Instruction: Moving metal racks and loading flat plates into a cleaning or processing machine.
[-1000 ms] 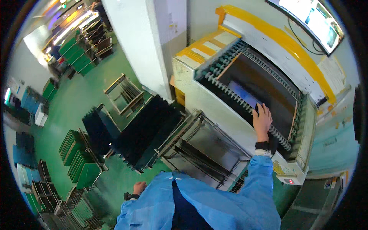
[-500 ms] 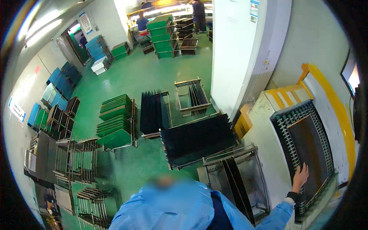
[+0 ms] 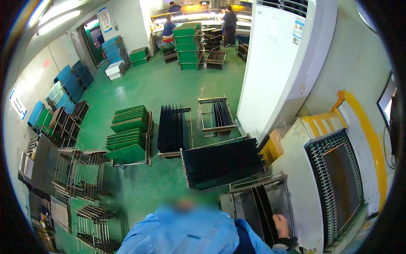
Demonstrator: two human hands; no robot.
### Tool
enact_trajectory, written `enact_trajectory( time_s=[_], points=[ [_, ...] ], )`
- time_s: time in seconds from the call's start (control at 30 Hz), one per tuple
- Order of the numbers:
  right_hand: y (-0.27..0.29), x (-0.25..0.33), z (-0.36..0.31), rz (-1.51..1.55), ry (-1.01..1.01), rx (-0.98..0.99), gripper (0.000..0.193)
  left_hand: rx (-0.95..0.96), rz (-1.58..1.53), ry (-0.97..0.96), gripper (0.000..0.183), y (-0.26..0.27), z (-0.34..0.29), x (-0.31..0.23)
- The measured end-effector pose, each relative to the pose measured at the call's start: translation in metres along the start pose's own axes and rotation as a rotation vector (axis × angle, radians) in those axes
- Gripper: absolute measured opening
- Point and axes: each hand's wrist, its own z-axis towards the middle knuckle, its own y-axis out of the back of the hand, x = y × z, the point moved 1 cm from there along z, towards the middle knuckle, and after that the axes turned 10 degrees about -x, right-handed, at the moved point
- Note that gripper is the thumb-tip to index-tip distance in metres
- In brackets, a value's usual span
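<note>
My right hand (image 3: 281, 225) is low on the right, over a metal rack (image 3: 287, 199). Its fingers are curled and closed at the edge of a dark thin panel (image 3: 265, 211), one of two standing upright in that rack. Part of the grip is hidden. To the right, another dark panel (image 3: 341, 178) lies on the roller bed (image 3: 321, 169) of a white machine, with no hand on it. My left hand is out of view; a blue sleeve and the blue garment fill the lower middle.
Racks of black panels (image 3: 222, 163) and green panels (image 3: 127, 146) stand ahead on the green floor (image 3: 169, 91). Bare metal racks (image 3: 80, 173) are at left. A white cabinet (image 3: 270, 63) rises behind the machine. People (image 3: 229, 25) work at a lit bench far off.
My right hand has left the panel on the roller bed and moved left and down to the panels in the rack. The view has shifted slightly.
</note>
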Motion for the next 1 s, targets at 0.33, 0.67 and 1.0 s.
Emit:
enact_trajectory(
  time_s=[0.33,0.67,1.0],
  points=[
    [-0.015,0.029,-0.021,-0.255,-0.162,-0.111,0.038,-0.028,0.003,0.056,0.036,0.026,0.019,0.038],
    [-0.017,0.049,-0.028,-0.411,-0.139,-0.218,0.031,-0.007,-0.024,0.093,0.043,0.052,0.017,0.062],
    [0.01,0.051,-0.041,-0.426,-0.09,-0.212,0.033,0.108,-0.032,-0.008,0.033,0.064,0.028,0.063]
  ],
)
